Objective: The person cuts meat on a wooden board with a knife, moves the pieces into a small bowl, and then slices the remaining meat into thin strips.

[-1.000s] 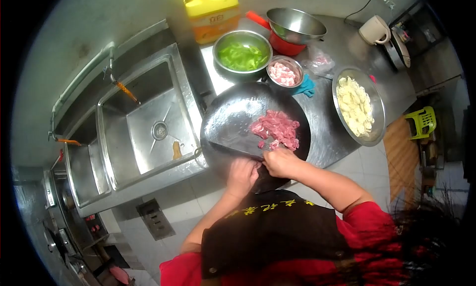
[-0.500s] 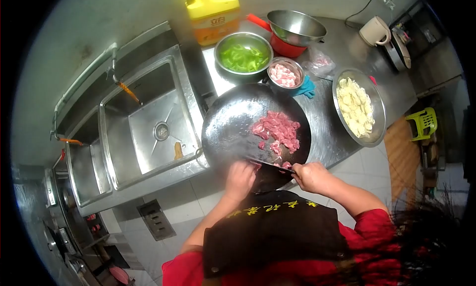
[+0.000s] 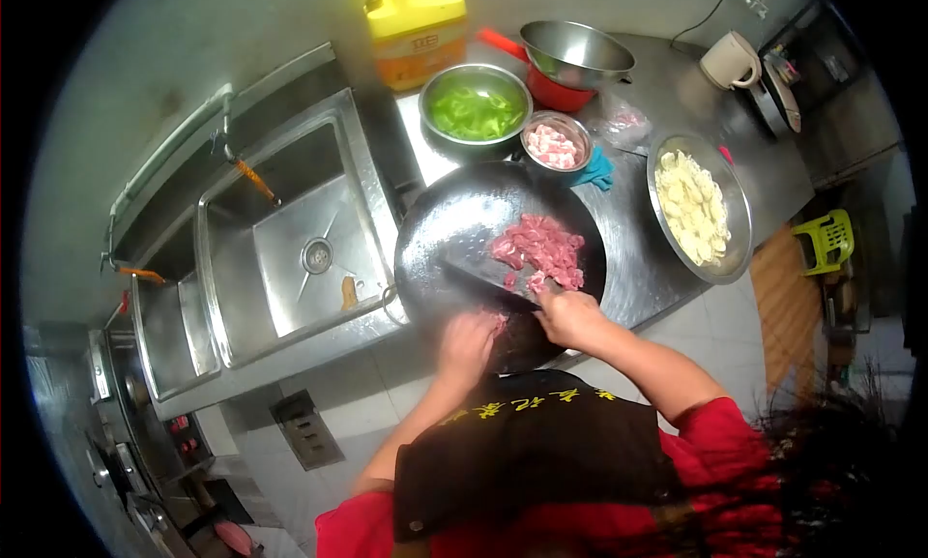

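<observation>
On a dark, round chopping board (image 3: 440, 220) with a wet sheen lies a heap of sliced raw red meat (image 3: 546, 249). My right hand (image 3: 568, 318) is wrapped round the handle of a dark-bladed knife (image 3: 483, 285), whose blade slants across the board towards the left. Close to the board's near edge, my left hand (image 3: 468, 343) has its fingers curled on a piece of raw meat (image 3: 498, 321), which shows just past the fingertips. The blade is in front of the left fingers, apart from them.
Behind the board stand a bowl of green pepper pieces (image 3: 474, 111), a small bowl of pale pink meat (image 3: 555, 147), a blue glove (image 3: 596, 170) and a yellow jug (image 3: 418, 36). A bowl of pale slices (image 3: 692, 210) is at the right, a steel sink (image 3: 290, 239) at the left.
My right hand and the knife have moved up and left, away from the meat at the near edge. Small meat bits near the blade are now hidden. The left hand has barely moved.
</observation>
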`<state>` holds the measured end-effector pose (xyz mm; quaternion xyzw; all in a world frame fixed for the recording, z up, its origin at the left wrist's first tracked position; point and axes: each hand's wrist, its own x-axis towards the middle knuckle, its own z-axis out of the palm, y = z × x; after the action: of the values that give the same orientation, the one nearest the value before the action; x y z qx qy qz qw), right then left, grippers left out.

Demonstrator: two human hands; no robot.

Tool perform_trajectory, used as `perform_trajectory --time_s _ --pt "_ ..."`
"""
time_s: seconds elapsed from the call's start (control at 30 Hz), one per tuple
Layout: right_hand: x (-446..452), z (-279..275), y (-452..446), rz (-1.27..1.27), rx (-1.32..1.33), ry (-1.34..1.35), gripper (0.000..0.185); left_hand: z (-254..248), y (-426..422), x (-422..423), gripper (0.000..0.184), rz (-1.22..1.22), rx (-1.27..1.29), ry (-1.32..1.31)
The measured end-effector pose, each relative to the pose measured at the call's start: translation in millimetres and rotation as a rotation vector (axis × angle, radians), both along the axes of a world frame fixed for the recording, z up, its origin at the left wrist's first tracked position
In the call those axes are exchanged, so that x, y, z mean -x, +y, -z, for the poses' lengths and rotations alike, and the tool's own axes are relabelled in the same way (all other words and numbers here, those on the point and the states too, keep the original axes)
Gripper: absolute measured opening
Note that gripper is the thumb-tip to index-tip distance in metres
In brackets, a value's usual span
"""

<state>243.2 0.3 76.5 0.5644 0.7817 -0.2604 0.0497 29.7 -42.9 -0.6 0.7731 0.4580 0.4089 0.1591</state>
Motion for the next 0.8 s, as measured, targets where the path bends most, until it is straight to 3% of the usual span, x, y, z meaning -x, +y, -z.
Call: perform_trajectory --time_s 0.2,0.53,0.63,0.8 --pt "-33 -49 -24 -0.124 0.089 -0.019 0.021 0 0 3 0.019 0.002 0.036 0.018" --pt "27 13 5 -0.096 0.022 0.089 0.025 0 2 4 0.024 0.04 0.083 -0.01" --pt "15 5 0 0.005 -0.085 0.122 0.024 2 -2 7 0.026 0.036 0.068 0.009" --pt "-18 -22 -21 -0.023 0.029 0.064 0.023 3 -3 12 0.024 0.046 0.034 0.025"
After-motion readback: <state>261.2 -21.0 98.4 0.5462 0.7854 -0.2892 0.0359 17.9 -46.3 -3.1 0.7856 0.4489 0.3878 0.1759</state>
